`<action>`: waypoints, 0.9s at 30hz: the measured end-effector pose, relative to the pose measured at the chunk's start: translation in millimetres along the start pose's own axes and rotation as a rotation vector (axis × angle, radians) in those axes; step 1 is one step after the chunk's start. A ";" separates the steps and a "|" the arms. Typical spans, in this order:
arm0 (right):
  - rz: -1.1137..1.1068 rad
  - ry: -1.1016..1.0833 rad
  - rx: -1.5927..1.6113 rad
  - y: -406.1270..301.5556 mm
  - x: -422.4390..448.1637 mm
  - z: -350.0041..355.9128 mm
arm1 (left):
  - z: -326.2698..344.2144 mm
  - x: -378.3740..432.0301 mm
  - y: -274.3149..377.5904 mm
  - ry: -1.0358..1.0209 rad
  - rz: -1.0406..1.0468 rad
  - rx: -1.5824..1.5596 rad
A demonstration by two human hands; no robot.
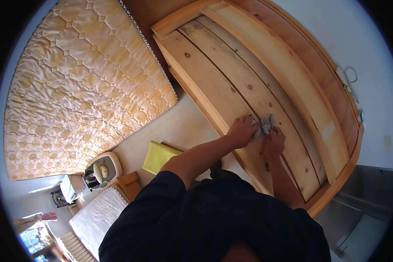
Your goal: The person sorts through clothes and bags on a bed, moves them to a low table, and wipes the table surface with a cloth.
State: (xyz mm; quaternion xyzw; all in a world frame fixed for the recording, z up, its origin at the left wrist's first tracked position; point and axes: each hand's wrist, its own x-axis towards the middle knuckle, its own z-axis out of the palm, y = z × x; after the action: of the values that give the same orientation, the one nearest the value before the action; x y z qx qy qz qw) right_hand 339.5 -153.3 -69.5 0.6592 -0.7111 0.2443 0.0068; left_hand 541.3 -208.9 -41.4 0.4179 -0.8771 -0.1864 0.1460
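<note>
Before me is a wooden bed frame (213, 113) with broad knotted planks (245, 83) laid lengthwise inside it. My left hand (243, 131) is over the planks near the frame's near side rail, its fingers closed on a crumpled grey cloth (268, 121). Just beside it, my right hand (275, 140) pinches the cloth's other bunched part between thumb and fingers. Whether this is one cloth or two pieces I cannot tell. Part of the cloth under the left hand is hidden by the fingers. Dark gaps run between the planks.
A quilted mattress (85, 85) stands tilted at the left. On the floor lies a yellow folded item (159, 157). A fan (100, 172) stands by the mattress's lower edge. A power strip (345, 80) hangs beyond the headboard (301, 49). Another bed (98, 216) is at lower left.
</note>
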 end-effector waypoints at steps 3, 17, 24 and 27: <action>-0.034 0.022 -0.017 6.7 2.6 1.7 | -2.1 -9.8 -3.3 0.011 -0.069 -0.034; -0.489 -0.221 0.105 -111.4 35.5 65.0 | 1.8 -352.3 -95.8 0.399 -1.302 -1.069; -0.428 -0.232 -0.049 -137.3 44.3 90.8 | 45.4 -580.4 9.1 1.085 -1.614 -1.600; -0.325 -0.261 -0.103 -140.3 50.7 90.0 | 63.2 -625.8 51.4 1.155 -1.730 -1.667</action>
State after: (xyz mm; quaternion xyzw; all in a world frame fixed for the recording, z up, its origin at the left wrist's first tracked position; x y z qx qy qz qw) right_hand 493.0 -234.3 -84.4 0.7902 -0.6017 0.1159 -0.0123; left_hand 860.9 326.7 -137.2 0.6414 0.2316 -0.4930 0.5403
